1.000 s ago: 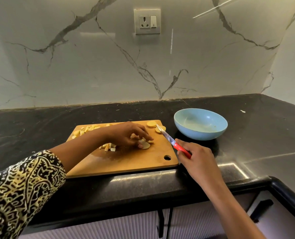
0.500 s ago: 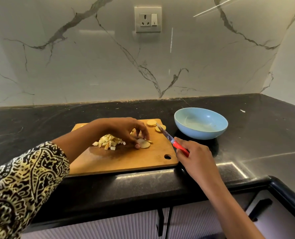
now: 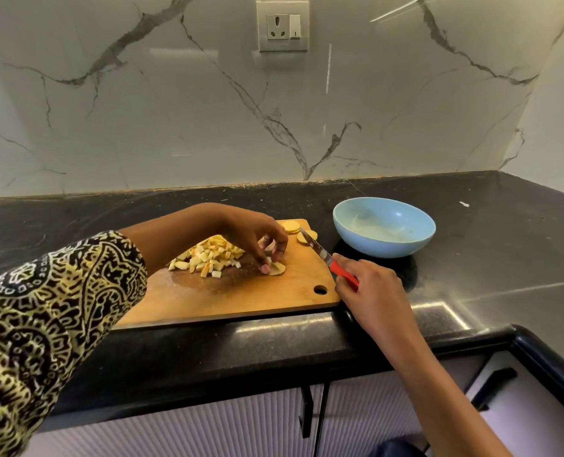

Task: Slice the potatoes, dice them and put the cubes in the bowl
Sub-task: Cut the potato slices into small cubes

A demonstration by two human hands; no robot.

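Note:
A wooden cutting board (image 3: 241, 301) lies on the black counter. A heap of potato cubes (image 3: 209, 257) sits near its middle. My left hand (image 3: 254, 235) curls over a round potato slice (image 3: 278, 268), fingertips pinching it against the board. Two more slices (image 3: 290, 225) (image 3: 307, 238) lie at the board's far right corner. My right hand (image 3: 369, 291) grips the red handle of a knife (image 3: 318, 250), whose blade points up-left over the board's right edge, near the slices. An empty light blue bowl (image 3: 384, 225) stands right of the board.
The marble backsplash with a wall socket (image 3: 282, 26) rises behind the black counter (image 3: 488, 258). The counter's front edge curves down at the right. Cabinet doors with black handles (image 3: 307, 410) are below.
My left hand swept the scattered cubes from the board's left into one heap in the middle, then closed its fingers on the slice. The knife hand has barely moved.

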